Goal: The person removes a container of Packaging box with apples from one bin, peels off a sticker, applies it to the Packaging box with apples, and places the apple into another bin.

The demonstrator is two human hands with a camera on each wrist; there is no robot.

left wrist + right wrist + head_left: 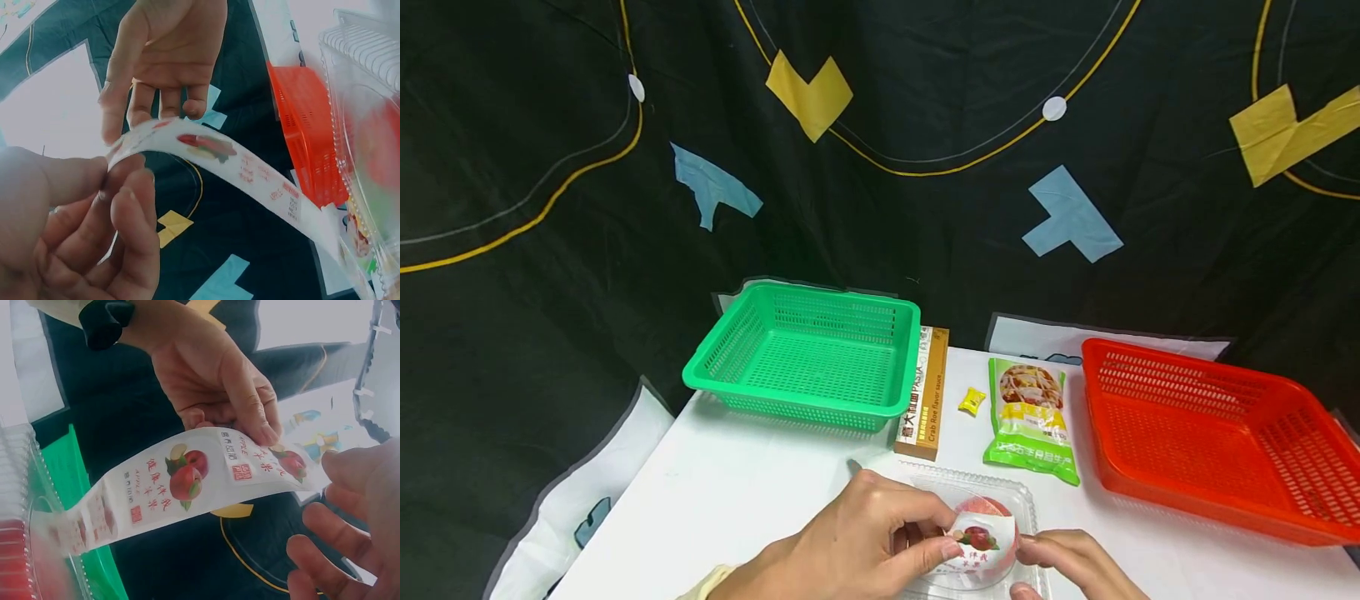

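My left hand [868,533] pinches a strip of white apple stickers [181,481] between thumb and fingers. Red apples and red print show on the strip, which curves down toward a clear plastic container [1026,504]. Something red and rounded [988,506] shows at the container, partly covered by the strip. Close by the strip's free end is my right hand [356,519], its fingers loosely bent and spread apart. From the head, its fingertips [1028,548] appear right at the strip's right edge. Part of the container is hidden under both hands.
A green basket [831,412] stands at the back left, a red basket [1210,492] on the right. Between them lie a pasta box [931,392], a small yellow packet [972,401] and a green food bag [1032,417]. Black cloth [910,225] hangs behind.
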